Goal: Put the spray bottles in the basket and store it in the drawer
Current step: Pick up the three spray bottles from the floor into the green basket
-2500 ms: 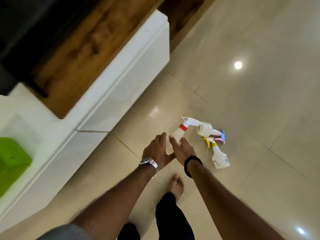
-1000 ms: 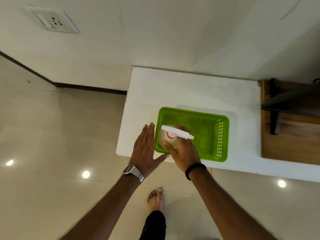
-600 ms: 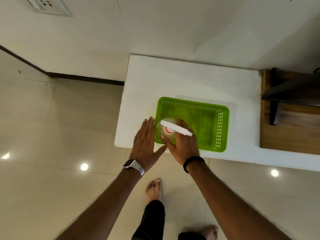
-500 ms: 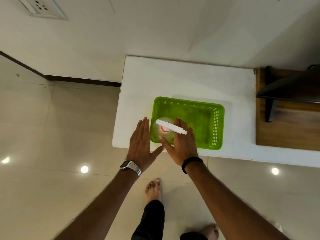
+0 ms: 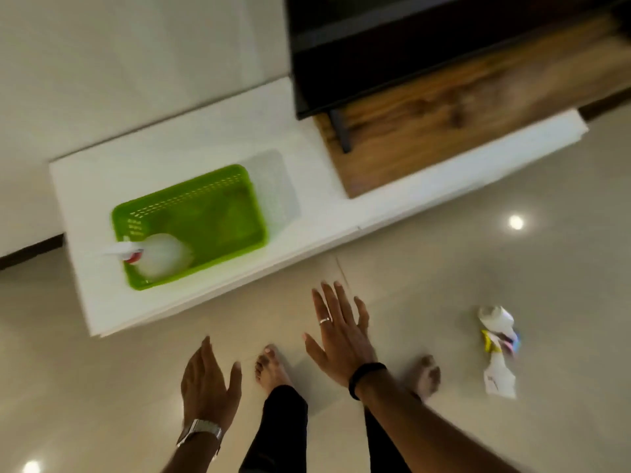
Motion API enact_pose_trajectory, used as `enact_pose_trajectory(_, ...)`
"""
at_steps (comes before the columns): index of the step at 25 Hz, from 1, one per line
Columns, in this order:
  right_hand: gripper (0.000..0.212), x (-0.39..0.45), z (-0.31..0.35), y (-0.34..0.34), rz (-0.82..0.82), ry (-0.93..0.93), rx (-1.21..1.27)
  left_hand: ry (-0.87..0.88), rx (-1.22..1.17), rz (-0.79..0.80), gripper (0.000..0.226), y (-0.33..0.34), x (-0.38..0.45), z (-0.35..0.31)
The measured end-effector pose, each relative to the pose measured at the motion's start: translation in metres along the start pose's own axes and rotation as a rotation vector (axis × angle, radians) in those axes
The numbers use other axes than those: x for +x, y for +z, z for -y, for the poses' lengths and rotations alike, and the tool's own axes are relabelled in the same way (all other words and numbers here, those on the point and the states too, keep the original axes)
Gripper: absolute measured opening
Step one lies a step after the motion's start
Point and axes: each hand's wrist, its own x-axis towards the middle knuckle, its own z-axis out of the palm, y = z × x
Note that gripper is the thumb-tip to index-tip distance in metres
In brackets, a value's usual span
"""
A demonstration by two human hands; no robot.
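both hands are spread open and empty, the right hand (image 5: 341,339) nearer than the left hand (image 5: 208,384) to the two spray bottles (image 5: 498,349) lying on the floor (image 5: 444,268) well off to the right, their line running near to far.

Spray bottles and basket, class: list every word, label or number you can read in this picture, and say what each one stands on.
None can be read.
Floor spray bottle: small red marks on its label, too blurred to read.
Spray bottle in the green basket: no text visible.
Green basket: no lettering visible.
Wristwatch: face not visible.
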Motion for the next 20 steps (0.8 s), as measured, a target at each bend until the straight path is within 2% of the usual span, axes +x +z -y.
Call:
enact_pose_trajectory(3,0.081,-0.063,-0.103,0.012,0.09,0.226,0.041,0.114,0.118,0.117,0.083,0.039,-0.022,-0.08)
enact_pose_trajectory(6,0.084,-0.125,-0.205,0.022,0.096,0.473,0.099,0.323,0.199,0.19,0.095,0.084,-0.033,-0.186)
enact_pose_trajectory(13,0.084,-0.231,-0.399,0.048,-0.016,0.896,0.265,0.796,0.427,0.295,0.081,0.223,-0.073,-0.413)
enact_pose_trajectory(16,0.083,-0.264,-0.462,0.081,-0.017,1.011,0.311,0.937,0.483,0.334,0.076,0.3,-0.099,-0.478)
enact_pose_trajectory(20,0.081,-0.28,-0.521,0.136,-0.021,1.108,0.392,1.079,0.563,0.445,0.076,0.401,-0.131,-0.511)
